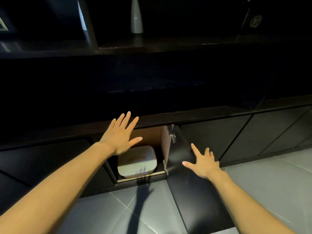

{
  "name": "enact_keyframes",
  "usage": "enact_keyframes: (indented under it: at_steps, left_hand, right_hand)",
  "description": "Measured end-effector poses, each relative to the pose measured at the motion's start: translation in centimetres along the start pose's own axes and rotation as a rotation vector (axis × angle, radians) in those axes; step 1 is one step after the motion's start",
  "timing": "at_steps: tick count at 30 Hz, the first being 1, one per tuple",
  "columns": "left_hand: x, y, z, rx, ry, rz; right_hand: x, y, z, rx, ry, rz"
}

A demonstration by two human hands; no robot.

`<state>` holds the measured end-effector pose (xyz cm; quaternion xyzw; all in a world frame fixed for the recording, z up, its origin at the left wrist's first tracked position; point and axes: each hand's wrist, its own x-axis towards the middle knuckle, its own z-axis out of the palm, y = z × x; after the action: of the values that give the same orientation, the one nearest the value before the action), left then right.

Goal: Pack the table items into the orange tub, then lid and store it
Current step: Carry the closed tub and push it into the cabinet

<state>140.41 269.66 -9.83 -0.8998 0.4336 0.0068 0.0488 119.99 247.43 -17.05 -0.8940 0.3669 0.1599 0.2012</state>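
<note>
The tub point(137, 162) sits inside a low cabinet compartment, and its white lid with an orange trim is on. My left hand point(120, 135) hovers in front of the opening above the tub, fingers spread, holding nothing. My right hand point(203, 162) rests flat with spread fingers on the outer face of the open cabinet door point(185, 166), which swings out toward me on hinges at the compartment's right side. The tub's orange body is mostly hidden by the lid and the dark interior.
A dark counter top point(152, 92) runs above the row of black cabinet doors. A white tapered vase point(136, 17) stands on a shelf at the back. Grey floor tiles point(270, 179) lie below, with my arm's shadow on them.
</note>
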Motion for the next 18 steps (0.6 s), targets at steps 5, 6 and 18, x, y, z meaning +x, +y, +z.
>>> enact_keyframes:
  at_steps: [5,6,18]
  left_hand:
    - [1.7,-0.2,1.5,0.032,-0.037,0.031]
    - [1.9,-0.6,1.7,0.039,-0.034,0.031]
    - [1.1,-8.2,2.8,-0.006,-0.063,-0.114]
  right_hand:
    - [0.1,0.3,2.7,0.091,-0.098,-0.007]
    - [0.1,-0.1,2.7,0.086,-0.088,-0.011]
    - [0.9,-9.7,5.3,0.413,-0.224,-0.291]
